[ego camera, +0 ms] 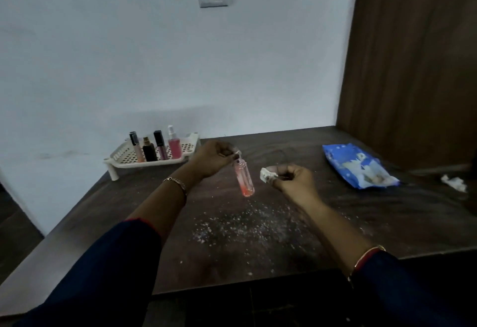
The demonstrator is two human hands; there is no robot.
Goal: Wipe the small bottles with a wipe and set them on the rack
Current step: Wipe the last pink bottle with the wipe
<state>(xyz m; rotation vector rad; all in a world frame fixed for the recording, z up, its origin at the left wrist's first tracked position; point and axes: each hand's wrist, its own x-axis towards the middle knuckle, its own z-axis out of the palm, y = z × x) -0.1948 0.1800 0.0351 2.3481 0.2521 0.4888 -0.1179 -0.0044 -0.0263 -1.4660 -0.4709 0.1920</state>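
The left grip (216, 157) pinches the pink bottle (244, 179) by its cap above the desk (335, 223). The right grip (291, 179) clutches the wipe (267, 175) just beside. Wiping seems in hand; next the wipe must meet the bottle, before the rack (121, 156).

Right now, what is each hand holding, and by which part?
The left hand pinches the bottle by its top, body hanging down; the right hand pinches a crumpled wipe at its fingertips.

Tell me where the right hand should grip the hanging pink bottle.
Probably around its mid-body, from the right. The left hand pinches only the cap end, so the pink bottle hangs free below; the right hand, holding the wipe, is beside it.
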